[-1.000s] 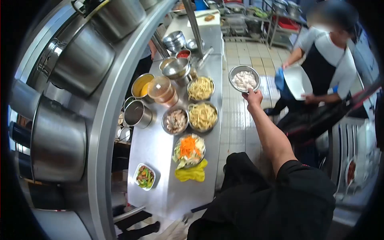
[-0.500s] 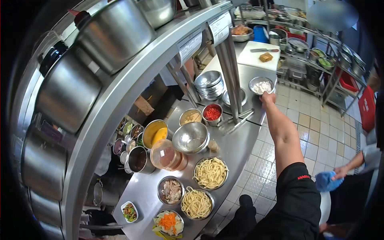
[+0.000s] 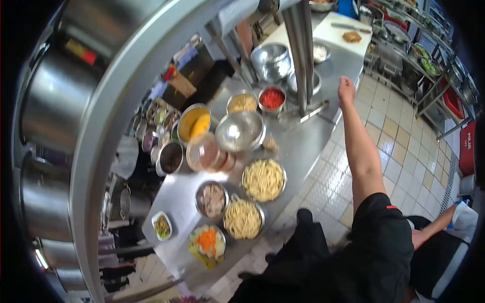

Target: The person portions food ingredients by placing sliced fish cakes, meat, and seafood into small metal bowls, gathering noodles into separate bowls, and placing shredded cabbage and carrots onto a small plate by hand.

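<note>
My right hand (image 3: 346, 91) is held out over the right edge of the steel counter (image 3: 303, 144), fingers curled in, nothing visible in it. Just beyond it stands a metal bowl of white pieces (image 3: 321, 52), apart from the hand. A bowl of red pieces (image 3: 272, 99) and metal tongs (image 3: 308, 115) lie to its left. Nearer to me are two bowls of thick noodles (image 3: 263, 180), a bowl of pale meat strips (image 3: 211, 199), a bowl with shredded carrot (image 3: 208, 241) and a small white dish (image 3: 162, 226). My left hand is out of view.
A steel shelf (image 3: 108, 86) with large pots curves along the left and top. Steel posts (image 3: 300, 55) rise from the counter. At the right is another person's arm (image 3: 437, 224). A cutting board (image 3: 343, 33) and wire racks (image 3: 434, 96) stand farther back.
My right hand has let go of the bowl of white pieces and drawn back from it. The view has tilted and shifted. The other person's blue cloth no longer shows.
</note>
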`<state>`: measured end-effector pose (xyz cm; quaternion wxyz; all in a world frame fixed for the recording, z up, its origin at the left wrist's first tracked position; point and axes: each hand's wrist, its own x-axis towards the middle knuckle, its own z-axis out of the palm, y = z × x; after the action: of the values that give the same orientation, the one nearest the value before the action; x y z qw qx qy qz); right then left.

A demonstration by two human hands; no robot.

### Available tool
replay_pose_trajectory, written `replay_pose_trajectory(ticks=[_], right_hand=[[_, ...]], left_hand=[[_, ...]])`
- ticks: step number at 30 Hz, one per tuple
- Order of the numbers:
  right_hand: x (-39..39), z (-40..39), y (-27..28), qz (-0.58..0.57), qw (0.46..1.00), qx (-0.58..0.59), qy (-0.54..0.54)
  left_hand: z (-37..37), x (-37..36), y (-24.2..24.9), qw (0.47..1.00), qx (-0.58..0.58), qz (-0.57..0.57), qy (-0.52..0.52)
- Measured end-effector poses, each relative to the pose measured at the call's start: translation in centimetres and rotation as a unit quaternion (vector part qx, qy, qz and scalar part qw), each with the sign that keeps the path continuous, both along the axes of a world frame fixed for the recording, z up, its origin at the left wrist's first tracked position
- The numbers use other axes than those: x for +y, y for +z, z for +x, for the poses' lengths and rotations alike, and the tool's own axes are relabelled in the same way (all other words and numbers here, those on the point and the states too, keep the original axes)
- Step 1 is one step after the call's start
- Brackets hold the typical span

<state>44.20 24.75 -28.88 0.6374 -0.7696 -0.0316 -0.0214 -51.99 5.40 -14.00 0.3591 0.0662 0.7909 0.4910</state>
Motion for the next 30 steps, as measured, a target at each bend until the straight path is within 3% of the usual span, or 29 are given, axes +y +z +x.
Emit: replay_pose_trajectory(ticks=[1, 3, 4, 5, 6, 7, 8, 9, 11, 14, 15, 20, 22, 26, 30], right_hand=[[-1.6, -2.6, 0.1, -0.014, 1.0, 0.009, 0.009], [-6.5, -9.8, -0.1, 0.182, 0.981, 0.061, 0.03], [-8.3, -15.4, 2.0, 0.205, 0.973, 0.088, 0.058], [-9.6, -20.3, 2.4, 0.209, 0.97, 0.103, 0.066], [-11.2, -24.7, 2.0, 0.175, 0.967, 0.134, 0.13], [-11.7, -29.1, 2.6, 0.181, 0.952, 0.183, 0.166], [-12.4, -33.0, 3.4, 0.161, 0.935, 0.226, 0.221], [-12.3, -36.3, 3.4, 0.182, 0.918, 0.268, 0.229], [-12.0, -40.5, 3.3, 0.121, 0.916, 0.286, 0.253], [-11.2, -43.4, 3.3, 0.093, 0.897, 0.321, 0.29], [-11.1, -44.4, 3.3, 0.08, 0.877, 0.366, 0.301], [-9.3, -43.2, 1.6, 0.128, 0.875, 0.376, 0.276], [-8.9, -42.6, 1.8, 0.111, 0.884, 0.368, 0.266], [-9.4, -40.7, 1.0, 0.108, 0.851, 0.376, 0.351], [-9.9, -39.4, 0.7, 0.096, 0.841, 0.359, 0.392]], left_hand=[[-0.7, -0.3, -2.2, 1.0, 0.009, -0.014, 0.009], [0.8, 1.4, -4.7, 0.982, -0.025, 0.132, -0.13], [1.1, 2.1, -6.0, 0.972, -0.119, 0.133, -0.154], [3.4, 2.8, -6.3, 0.958, -0.065, 0.1, -0.262], [5.2, 4.2, -7.6, 0.971, -0.023, 0.009, -0.238], [4.9, 4.4, -9.0, 0.934, -0.161, 0.117, -0.297], [4.9, 4.3, -10.8, 0.927, -0.129, 0.118, -0.332], [8.1, 5.2, -8.8, 0.954, -0.137, 0.028, -0.264], [8.2, 4.7, -10.7, 0.915, -0.23, 0.103, -0.315], [11.0, 4.8, -10.4, 0.921, -0.254, 0.072, -0.286], [11.4, 4.4, -11.3, 0.908, -0.281, 0.058, -0.305], [19.1, 3.8, -11.3, 0.816, -0.337, -0.02, -0.47], [23.5, 5.5, -12.9, 0.794, -0.374, 0.015, -0.478], [30.4, 8.5, -14.6, 0.84, -0.367, 0.051, -0.396], [32.5, 9.7, -16.1, 0.873, -0.349, 0.096, -0.327]])
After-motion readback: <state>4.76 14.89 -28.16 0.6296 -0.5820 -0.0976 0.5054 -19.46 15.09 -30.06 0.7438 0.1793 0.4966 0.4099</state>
